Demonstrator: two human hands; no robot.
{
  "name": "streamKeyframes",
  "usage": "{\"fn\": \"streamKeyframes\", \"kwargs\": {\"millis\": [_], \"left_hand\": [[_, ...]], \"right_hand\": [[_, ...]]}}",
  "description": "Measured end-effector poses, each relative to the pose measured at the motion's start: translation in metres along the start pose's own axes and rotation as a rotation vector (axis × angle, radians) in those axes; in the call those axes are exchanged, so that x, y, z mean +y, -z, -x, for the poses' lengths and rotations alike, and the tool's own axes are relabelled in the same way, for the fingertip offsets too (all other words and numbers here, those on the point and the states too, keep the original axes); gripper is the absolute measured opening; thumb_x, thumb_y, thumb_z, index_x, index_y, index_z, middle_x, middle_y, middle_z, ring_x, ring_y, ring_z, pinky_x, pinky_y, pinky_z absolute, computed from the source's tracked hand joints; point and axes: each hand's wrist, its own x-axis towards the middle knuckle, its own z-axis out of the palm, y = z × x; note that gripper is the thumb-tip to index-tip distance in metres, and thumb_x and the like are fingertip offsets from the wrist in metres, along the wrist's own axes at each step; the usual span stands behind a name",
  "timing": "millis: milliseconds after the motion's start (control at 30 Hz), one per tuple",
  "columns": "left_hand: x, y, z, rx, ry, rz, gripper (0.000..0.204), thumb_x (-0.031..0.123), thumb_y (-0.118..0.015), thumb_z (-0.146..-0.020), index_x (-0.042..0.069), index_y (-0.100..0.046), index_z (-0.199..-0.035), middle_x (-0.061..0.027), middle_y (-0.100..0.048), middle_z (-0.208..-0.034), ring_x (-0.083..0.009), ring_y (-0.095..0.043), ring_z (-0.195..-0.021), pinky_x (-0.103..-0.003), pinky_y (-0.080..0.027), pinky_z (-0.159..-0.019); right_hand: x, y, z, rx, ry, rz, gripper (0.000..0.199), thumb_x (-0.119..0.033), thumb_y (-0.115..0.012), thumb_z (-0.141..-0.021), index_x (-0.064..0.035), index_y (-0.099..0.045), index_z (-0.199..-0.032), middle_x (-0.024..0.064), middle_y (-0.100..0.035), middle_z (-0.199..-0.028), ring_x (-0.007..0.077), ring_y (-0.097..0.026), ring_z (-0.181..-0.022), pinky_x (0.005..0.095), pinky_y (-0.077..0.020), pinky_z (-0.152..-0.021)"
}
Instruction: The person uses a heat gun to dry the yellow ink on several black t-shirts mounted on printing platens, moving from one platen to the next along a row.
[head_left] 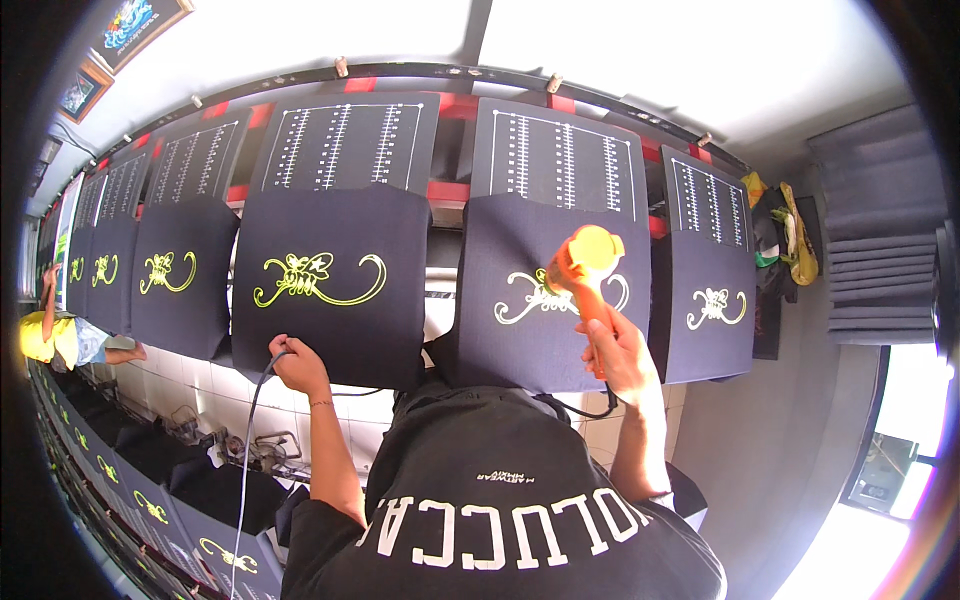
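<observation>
My right hand [622, 358] is wrapped round the handle of an orange hand-held dryer [590, 258]. The dryer is over a dark cloth panel [510, 350] and covers part of its pale yellow curled print. From the bottom of the handle a black cord runs toward my body. My left hand [300, 367] is closed on a cord [250, 420], close to the near edge of another dark panel [330, 335]. On that panel shows a yellow-green curled print [318, 280]. Further right lies a panel with a paler print [716, 308].
The panels lie on a row of dark boards [345, 150] with white ruler marks, along a red and black frame [455, 190]. At far left a person in a yellow top [45, 338] stands by the row. A second row of printed panels [150, 505] runs behind, lower left.
</observation>
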Motion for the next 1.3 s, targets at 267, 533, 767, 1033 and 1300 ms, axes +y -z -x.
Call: {"fn": "streamKeyframes", "kwargs": {"millis": [267,533,767,1033,1300], "left_hand": [[0.0,0.002,0.0,-0.033,0.035,0.01,0.019,0.02,-0.052,-0.09,0.007,-0.062,-0.101,-0.0093,-0.068,-0.084,-0.0282,-0.063,-0.077,-0.042,-0.048,-0.069],[0.003,0.002,-0.002,-0.025,0.047,-0.002,0.02,0.02,-0.051,-0.09,0.008,-0.063,-0.099,-0.0081,-0.068,-0.084,-0.0281,-0.064,-0.077,-0.042,-0.049,-0.068],[-0.005,-0.001,-0.004,-0.011,0.045,0.027,0.02,0.019,-0.051,-0.089,0.007,-0.063,-0.099,-0.0085,-0.068,-0.085,-0.0282,-0.064,-0.077,-0.041,-0.049,-0.069],[0.002,0.002,0.0,-0.013,0.051,0.028,0.021,0.02,-0.051,-0.09,0.006,-0.062,-0.101,-0.009,-0.068,-0.086,-0.0282,-0.064,-0.079,-0.041,-0.049,-0.071],[0.001,0.003,0.0,0.004,0.071,0.132,0.033,0.032,-0.042,-0.102,0.005,-0.06,-0.104,-0.0089,-0.064,-0.083,-0.0251,-0.062,-0.077,-0.039,-0.048,-0.071]], "right_hand": [[0.018,0.032,0.029,0.079,-0.104,0.042,0.039,-0.032,-0.05,-0.099,0.0007,-0.056,-0.119,0.0081,-0.063,-0.098,0.0095,-0.057,-0.067,0.0245,-0.05,-0.059],[0.014,0.007,0.02,-0.06,-0.017,-0.069,0.044,-0.034,-0.051,-0.099,0.0015,-0.055,-0.124,0.0096,-0.064,-0.101,0.0099,-0.057,-0.066,0.0253,-0.05,-0.059],[0.004,-0.009,0.02,-0.121,0.028,-0.079,0.043,-0.03,-0.051,-0.1,0.0022,-0.053,-0.129,0.0095,-0.064,-0.101,0.0098,-0.058,-0.068,0.0256,-0.0501,-0.06],[0.003,-0.004,0.037,-0.236,-0.044,-0.082,0.032,-0.025,-0.05,-0.101,-0.0001,-0.057,-0.119,0.0015,-0.057,-0.07,0.0066,-0.054,-0.06,0.0211,-0.0443,-0.055],[-0.002,-0.013,0.029,-0.327,-0.003,-0.091,0.04,-0.022,-0.051,-0.1,-0.0007,-0.05,-0.135,0.0053,-0.062,-0.093,0.0076,-0.056,-0.067,0.0225,-0.0473,-0.058]]}}
